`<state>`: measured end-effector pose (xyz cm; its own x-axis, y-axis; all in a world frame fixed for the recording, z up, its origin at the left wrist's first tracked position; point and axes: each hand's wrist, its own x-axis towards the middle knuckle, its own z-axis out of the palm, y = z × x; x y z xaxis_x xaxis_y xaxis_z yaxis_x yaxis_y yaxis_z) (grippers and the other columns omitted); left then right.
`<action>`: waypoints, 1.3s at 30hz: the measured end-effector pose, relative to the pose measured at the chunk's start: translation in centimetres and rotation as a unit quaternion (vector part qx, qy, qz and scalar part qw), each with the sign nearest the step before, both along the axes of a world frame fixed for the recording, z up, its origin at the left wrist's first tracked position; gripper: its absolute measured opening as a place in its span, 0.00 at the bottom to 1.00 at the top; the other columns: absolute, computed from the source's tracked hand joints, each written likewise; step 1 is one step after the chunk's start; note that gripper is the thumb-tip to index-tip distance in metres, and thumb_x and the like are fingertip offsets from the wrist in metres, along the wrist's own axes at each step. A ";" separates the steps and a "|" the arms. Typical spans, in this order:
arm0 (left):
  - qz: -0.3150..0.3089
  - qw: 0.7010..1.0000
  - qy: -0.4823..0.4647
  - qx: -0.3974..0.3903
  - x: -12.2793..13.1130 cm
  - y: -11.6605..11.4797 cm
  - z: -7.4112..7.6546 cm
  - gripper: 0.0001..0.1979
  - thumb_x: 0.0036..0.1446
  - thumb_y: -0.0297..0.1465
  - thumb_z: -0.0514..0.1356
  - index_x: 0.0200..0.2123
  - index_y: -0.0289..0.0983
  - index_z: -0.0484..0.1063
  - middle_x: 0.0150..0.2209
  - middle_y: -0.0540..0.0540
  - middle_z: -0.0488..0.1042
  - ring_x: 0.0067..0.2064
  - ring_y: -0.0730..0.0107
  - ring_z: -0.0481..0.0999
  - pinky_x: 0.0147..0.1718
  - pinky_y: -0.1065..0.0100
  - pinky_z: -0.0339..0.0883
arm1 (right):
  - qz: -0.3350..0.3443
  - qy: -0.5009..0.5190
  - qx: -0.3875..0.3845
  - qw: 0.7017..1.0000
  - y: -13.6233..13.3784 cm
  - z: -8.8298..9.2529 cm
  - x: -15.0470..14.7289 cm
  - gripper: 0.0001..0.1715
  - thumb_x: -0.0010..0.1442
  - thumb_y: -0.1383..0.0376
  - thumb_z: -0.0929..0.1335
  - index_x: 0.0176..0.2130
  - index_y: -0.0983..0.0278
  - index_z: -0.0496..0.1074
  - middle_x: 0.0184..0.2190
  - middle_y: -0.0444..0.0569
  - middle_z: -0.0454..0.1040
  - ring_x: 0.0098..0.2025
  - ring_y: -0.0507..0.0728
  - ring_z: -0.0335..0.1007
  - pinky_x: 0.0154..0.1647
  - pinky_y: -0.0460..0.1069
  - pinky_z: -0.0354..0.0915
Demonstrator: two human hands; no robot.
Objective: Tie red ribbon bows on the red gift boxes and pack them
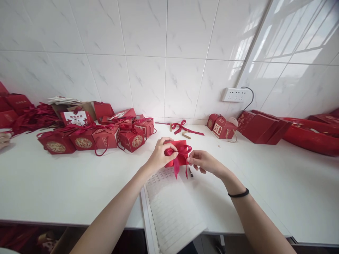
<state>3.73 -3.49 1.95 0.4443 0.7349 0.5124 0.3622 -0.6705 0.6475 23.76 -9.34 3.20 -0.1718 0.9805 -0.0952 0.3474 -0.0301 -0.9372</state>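
A small red gift box [182, 145] stands on the white table [66, 183] in front of me, with a red ribbon bow [180, 153] tied on its near side. My left hand [160, 153] pinches the bow's left loop, fingers closed. My right hand [201, 160] pinches the right loop, a black band on its wrist. Two ribbon tails hang down over a ruled notebook [172, 208] that lies below the box. A small dark pen cap or marker [190, 172] lies just under my right hand.
Several finished red boxes with ribbon handles [106, 137] stand at the back left by a pile of ribbon [34, 116]. A loose bow [181, 127] lies behind. Flat red boxes [258, 126] and a power strip [235, 94] sit right. Another person's fingers [4, 139] show at far left.
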 end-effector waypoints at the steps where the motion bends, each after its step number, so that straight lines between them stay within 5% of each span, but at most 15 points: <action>1: 0.001 1.000 0.001 0.000 0.0 0.0 0.1 0.02 0.52 0.31 0.60 0.29 0.40 0.73 0.47 0.47 0.64 0.54 0.61 0.63 0.56 0.55 0.58 | -0.004 -0.004 -0.001 1.000 -0.1 0.0 0.1 0.25 0.47 0.46 0.71 0.23 0.65 0.65 0.17 0.42 0.64 0.18 0.47 0.56 0.13 0.42 0.48; 5: 0.004 1.000 0.005 0.006 0.1 -0.2 0.2 0.02 0.52 0.31 0.60 0.29 0.40 0.73 0.48 0.47 0.64 0.54 0.61 0.64 0.56 0.56 0.58 | 0.084 -0.002 -0.047 0.995 -0.8 0.5 0.7 0.32 0.53 0.41 0.65 0.18 0.66 0.64 0.13 0.43 0.63 0.11 0.44 0.49 0.12 0.43 0.42; 9: 0.010 1.000 0.009 0.006 0.1 -0.3 0.2 0.02 0.51 0.30 0.60 0.29 0.40 0.72 0.47 0.47 0.64 0.53 0.62 0.65 0.55 0.57 0.60 | 0.202 -0.025 -0.118 0.972 -1.4 0.6 0.6 0.29 0.54 0.42 0.65 0.33 0.67 0.69 0.21 0.48 0.73 0.12 0.47 0.58 0.10 0.42 0.45; 12: 0.022 1.000 0.007 0.008 0.2 -0.2 0.2 0.01 0.51 0.30 0.60 0.29 0.40 0.72 0.47 0.47 0.64 0.54 0.62 0.65 0.55 0.57 0.59 | 0.205 -0.013 -0.118 0.972 -1.5 -0.1 -0.9 0.27 0.55 0.44 0.66 0.35 0.66 0.67 0.28 0.51 0.76 0.12 0.47 0.61 0.09 0.42 0.47; 20: 0.036 0.999 0.006 0.003 0.4 -0.3 0.1 0.02 0.51 0.30 0.60 0.29 0.40 0.72 0.47 0.48 0.65 0.54 0.62 0.64 0.55 0.58 0.59 | 0.102 0.057 -0.076 0.990 -1.1 -2.8 -5.4 0.24 0.60 0.56 0.64 0.19 0.66 0.64 0.09 0.41 0.63 0.10 0.47 0.57 0.09 0.41 0.50; 28: 0.043 0.999 -0.002 0.022 0.5 0.2 -0.3 0.02 0.50 0.30 0.61 0.27 0.40 0.72 0.46 0.47 0.65 0.53 0.61 0.65 0.55 0.57 0.59 | 0.171 0.076 -0.093 0.978 -1.1 -4.2 -6.3 0.25 0.58 0.52 0.66 0.19 0.67 0.66 0.11 0.41 0.64 0.09 0.46 0.55 0.07 0.41 0.48; 34: 0.040 0.999 -0.003 0.026 0.4 0.4 -0.4 0.01 0.50 0.29 0.61 0.27 0.39 0.73 0.45 0.47 0.65 0.53 0.61 0.65 0.55 0.58 0.60 | 0.257 0.064 -0.102 0.959 -1.4 -3.5 -5.9 0.31 0.52 0.42 0.68 0.29 0.70 0.72 0.22 0.47 0.72 0.14 0.46 0.62 0.07 0.40 0.50; 39: 0.031 0.999 -0.005 0.015 0.3 0.2 -0.1 0.01 0.50 0.29 0.61 0.28 0.40 0.73 0.45 0.47 0.65 0.54 0.61 0.64 0.56 0.56 0.58 | 0.210 -0.009 -0.101 0.972 -1.3 -0.9 -2.3 0.41 0.50 0.34 0.62 0.32 0.70 0.71 0.27 0.53 0.74 0.16 0.49 0.66 0.08 0.40 0.50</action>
<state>4.07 -3.32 1.81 0.3923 0.7457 0.5385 0.3973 -0.6654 0.6320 21.50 -10.62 2.33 -0.5497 0.7852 -0.2849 0.3842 -0.0651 -0.9209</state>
